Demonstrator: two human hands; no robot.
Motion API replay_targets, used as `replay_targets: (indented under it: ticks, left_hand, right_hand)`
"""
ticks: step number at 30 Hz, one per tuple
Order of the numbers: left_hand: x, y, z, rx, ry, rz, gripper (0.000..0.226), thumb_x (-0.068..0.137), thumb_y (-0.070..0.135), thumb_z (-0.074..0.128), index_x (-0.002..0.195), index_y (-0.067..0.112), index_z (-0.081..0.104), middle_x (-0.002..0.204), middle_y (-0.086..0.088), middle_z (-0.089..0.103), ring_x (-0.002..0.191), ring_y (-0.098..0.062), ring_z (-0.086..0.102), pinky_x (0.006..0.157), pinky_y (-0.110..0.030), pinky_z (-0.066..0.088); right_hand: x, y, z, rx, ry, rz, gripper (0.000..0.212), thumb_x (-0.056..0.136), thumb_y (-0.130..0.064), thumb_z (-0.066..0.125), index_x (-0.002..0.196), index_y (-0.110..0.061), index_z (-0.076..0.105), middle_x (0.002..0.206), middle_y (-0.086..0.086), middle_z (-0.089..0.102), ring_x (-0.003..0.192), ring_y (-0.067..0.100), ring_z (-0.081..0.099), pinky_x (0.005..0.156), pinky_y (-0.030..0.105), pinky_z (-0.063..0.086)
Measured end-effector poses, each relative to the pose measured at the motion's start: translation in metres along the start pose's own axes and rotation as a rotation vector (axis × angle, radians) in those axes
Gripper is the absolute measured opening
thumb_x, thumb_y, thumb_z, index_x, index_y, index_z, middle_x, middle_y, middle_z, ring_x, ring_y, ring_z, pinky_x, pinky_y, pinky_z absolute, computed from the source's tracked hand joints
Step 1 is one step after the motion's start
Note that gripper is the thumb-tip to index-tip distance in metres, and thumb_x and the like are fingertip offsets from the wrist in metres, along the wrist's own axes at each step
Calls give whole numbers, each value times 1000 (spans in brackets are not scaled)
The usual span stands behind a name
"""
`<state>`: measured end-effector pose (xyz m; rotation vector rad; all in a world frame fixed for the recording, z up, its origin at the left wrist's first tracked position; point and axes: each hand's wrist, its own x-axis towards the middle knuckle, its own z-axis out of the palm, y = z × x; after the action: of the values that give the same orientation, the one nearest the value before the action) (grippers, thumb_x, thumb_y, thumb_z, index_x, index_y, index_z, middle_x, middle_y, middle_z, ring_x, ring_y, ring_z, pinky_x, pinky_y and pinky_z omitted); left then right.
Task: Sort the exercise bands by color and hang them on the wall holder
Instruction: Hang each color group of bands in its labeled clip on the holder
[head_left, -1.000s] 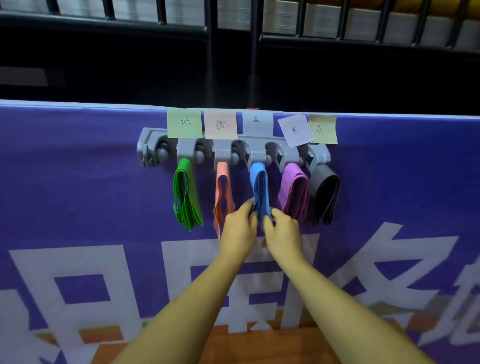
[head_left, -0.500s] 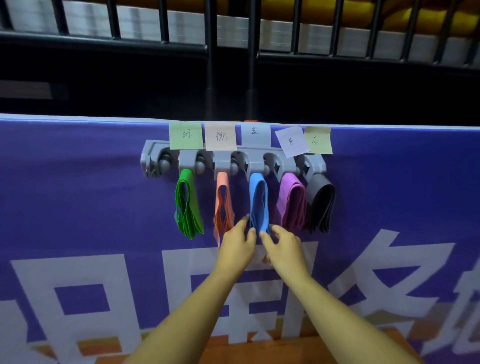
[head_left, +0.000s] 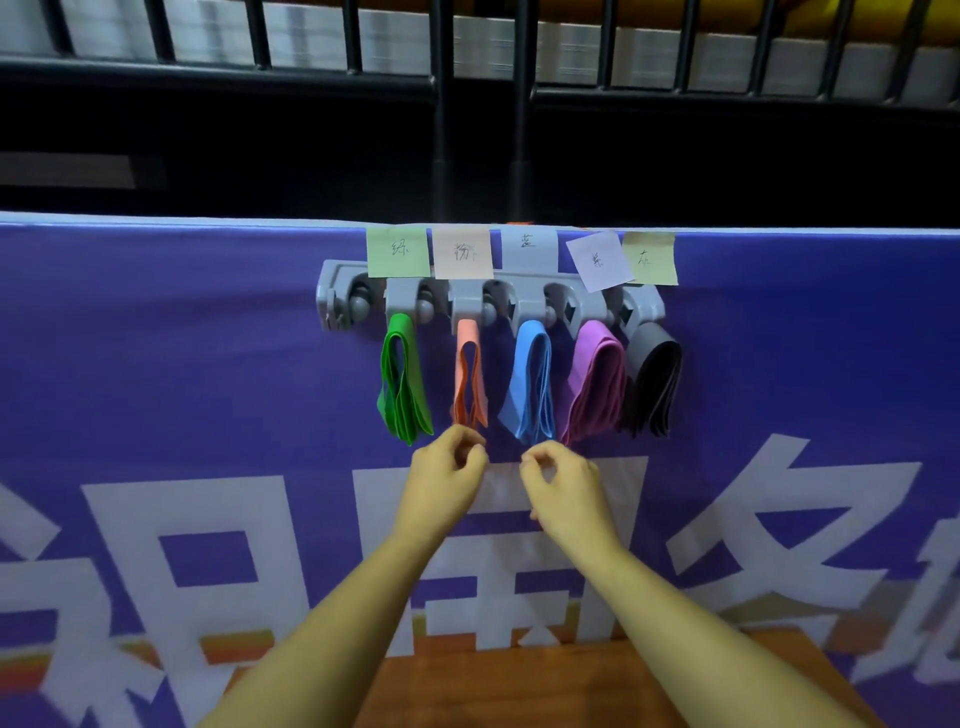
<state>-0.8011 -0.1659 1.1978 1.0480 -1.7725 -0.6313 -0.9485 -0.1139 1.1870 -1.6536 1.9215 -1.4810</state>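
Note:
A grey wall holder (head_left: 343, 296) is fixed on a purple banner. From its hooks hang green bands (head_left: 402, 384), salmon-pink bands (head_left: 470, 379), blue bands (head_left: 530, 384), purple bands (head_left: 595, 384) and dark grey bands (head_left: 652, 384), one colour per hook. My left hand (head_left: 447, 478) is just below the pink bands, and my right hand (head_left: 563, 483) is just below the blue ones. Both have loosely curled fingers, hold nothing and touch no band.
Coloured sticky notes (head_left: 397, 252) with handwriting sit above each hook. The purple banner (head_left: 182, 389) with large white characters covers the wall. A wooden surface (head_left: 519, 686) lies below my forearms. A black metal railing (head_left: 467, 93) runs above the banner.
Both hands let go of the blue bands and dropped slightly below them, fingers curling in. The blue bands now hang free.

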Motion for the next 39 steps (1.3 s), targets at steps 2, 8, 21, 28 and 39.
replay_targets:
  ticks: [2,8,21,28,39]
  left_hand:
    - [1,9,-15,-48,51,78,12,94,19,52,88,23,62,78,5,66,74,-13,65,68,-31,56]
    - [31,42,-40,-84,287,213,16,98,16,50,107,18,63,96,6,65,78,-3,60,66,-15,46]
    - [77,46,-39,-154,131,222,30,98,25,56,125,18,65,120,7,67,110,0,59,97,-23,48]
    - [78,37,-41,-131,148,301,30,98,16,55,127,14,62,127,2,64,117,-4,57,102,-25,45]
    - [91,31,-36,14,227,391,27,99,17,52,121,9,66,113,-1,59,99,3,49,88,-4,37]
  right_hand:
    - [6,-21,-2,26,37,-85,11,92,-27,56,83,-28,62,74,-9,64,61,13,63,55,25,48]
    - [41,-80,-11,167,98,-162,25,96,-31,54,117,-23,65,89,1,70,51,10,64,51,14,49]
    - [67,-94,5,322,-9,-134,26,95,-23,57,115,-36,67,85,-9,73,50,18,65,43,27,49]
    - [78,-88,14,309,61,-203,29,95,-21,57,120,-32,66,71,-10,70,56,12,62,56,27,53]
    - [91,-94,14,217,93,-269,26,97,-20,53,116,-26,69,111,-15,69,102,-1,62,92,25,52]
